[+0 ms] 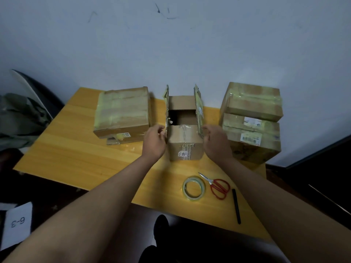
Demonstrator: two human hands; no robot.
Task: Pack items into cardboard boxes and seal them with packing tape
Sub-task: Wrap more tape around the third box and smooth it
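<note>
Here, left hand (154, 140): fingers curled at the near end of the left flap (167, 107), seemingly pinching it.
Right hand (215, 142): fingers loosely bent beside the right flap (198, 109); whether they hold it, I cannot tell.
Open box (185, 143): mid-surface, both side flaps upright.
Taped box (123, 112): toward the far left corner.
Stacked boxes (251, 120): at the right edge.
Tape (194, 187), scissors (218, 186), pen (236, 205): near the front edge of the surface (76, 152).
</note>
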